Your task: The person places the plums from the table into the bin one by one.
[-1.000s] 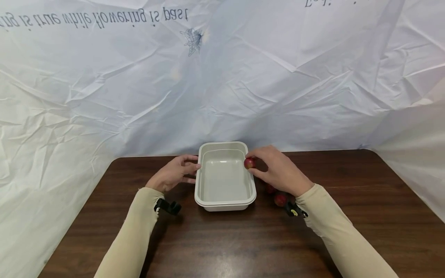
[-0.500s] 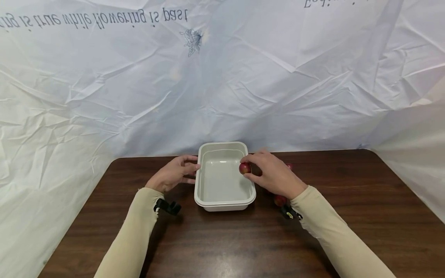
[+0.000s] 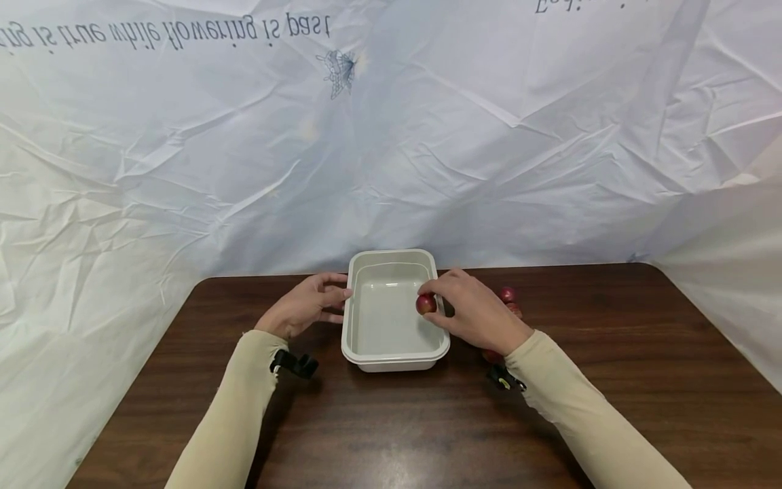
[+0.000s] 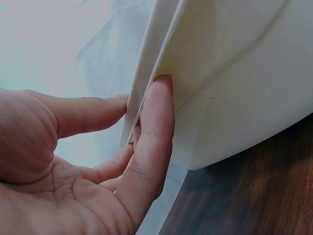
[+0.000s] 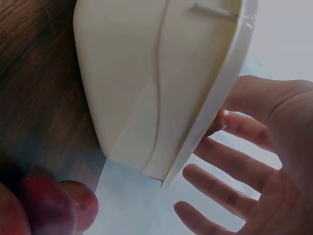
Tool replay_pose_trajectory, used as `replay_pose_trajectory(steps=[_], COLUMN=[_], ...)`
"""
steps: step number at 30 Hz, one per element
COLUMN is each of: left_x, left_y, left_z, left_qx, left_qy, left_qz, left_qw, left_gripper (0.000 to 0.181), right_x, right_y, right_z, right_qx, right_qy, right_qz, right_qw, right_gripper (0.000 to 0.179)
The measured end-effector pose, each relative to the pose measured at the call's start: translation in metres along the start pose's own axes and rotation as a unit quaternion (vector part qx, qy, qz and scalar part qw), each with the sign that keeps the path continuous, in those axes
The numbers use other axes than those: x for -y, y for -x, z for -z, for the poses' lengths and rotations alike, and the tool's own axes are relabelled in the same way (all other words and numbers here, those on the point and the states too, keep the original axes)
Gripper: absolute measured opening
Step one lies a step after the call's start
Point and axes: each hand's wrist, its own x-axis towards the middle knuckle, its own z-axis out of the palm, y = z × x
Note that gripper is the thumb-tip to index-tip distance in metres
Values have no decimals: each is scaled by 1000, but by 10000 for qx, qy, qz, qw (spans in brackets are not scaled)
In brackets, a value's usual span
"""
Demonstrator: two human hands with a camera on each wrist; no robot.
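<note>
A pale rectangular plastic basin [image 3: 394, 316] stands on the dark wooden table. On its left side my left hand [image 3: 305, 304] pinches the rim, thumb against the rim's edge and a finger under it along the outer wall [image 4: 210, 83]. Over the right part of the basin my right hand [image 3: 479, 314] holds a small round red fruit [image 3: 425, 303], plum-like, between thumb and fingertips. Its other fingers hang outstretched in the right wrist view, where the basin's rim hides most of the held fruit.
Several more red fruits [image 3: 508, 295] lie on the table right of the basin, partly behind the right hand and wrist; some show in the right wrist view [image 5: 49, 205]. A wrinkled white cloth [image 3: 391, 170] hangs behind the table's far edge.
My right hand has carried the red fruit leftward and slightly down from the basin's right rim to over its inside. Fruits behind that hand have come into view. The left hand has stayed put.
</note>
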Motion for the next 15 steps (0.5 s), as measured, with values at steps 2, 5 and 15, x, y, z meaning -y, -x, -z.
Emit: replay_pose_trajectory(steps=[2,5,15], left_x=[0,0,0], left_y=[0,0,0], left_z=[0,0,0], left_qx=[11,16,-2], left_qy=[-7,-6,7], left_qz=[-7,-21,-39], left_qw=[10000,10000,10000], left_gripper=[51,51,51], right_x=[0,0,-1], right_y=[0,0,1], right_z=[-1,-1,7], right_qx=[-3,-3,29], right_qy=[19,67,72], right_qz=[30,40,-176], right_qw=[10000,10000,9998], right_gripper=[27,27,34])
